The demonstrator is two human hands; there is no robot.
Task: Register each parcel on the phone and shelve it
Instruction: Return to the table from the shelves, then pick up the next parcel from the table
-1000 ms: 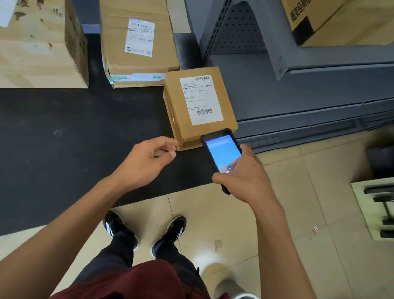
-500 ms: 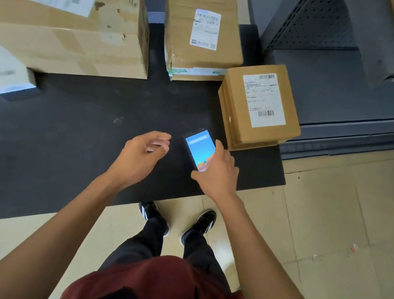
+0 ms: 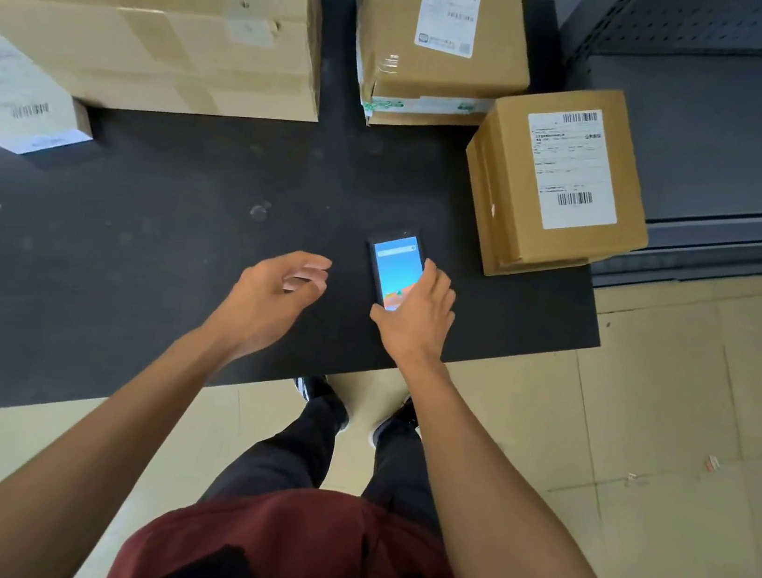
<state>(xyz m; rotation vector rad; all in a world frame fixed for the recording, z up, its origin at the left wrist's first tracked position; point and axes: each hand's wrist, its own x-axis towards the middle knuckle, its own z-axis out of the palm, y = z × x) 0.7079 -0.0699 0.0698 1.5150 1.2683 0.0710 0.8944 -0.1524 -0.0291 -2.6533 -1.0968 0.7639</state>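
The right hand (image 3: 417, 316) holds the phone (image 3: 394, 268) on the desk (image 3: 133, 229), mid frame. The left hand (image 3: 277, 296) hangs loose, holding nothing. Lay the phone flat, then lift the small box (image 3: 558, 181) with both hands.

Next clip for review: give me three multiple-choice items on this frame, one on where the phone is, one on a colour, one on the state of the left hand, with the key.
1. Where is the phone?
A. on the black table, near the small parcel
B. on the grey shelf
C. on top of the large parcel

2. What colour is the phone's screen mostly?
A. red
B. blue
C. black, switched off

3. What is the left hand doing?
A. gripping a parcel
B. holding the phone
C. empty, fingers loosely curled above the table

Key: 1 A, the phone lies on the black surface beside the small labelled box, with the right hand at its lower end. 2 B, the lit display is mainly blue. 3 C, nothing sits between the left hand's fingers.
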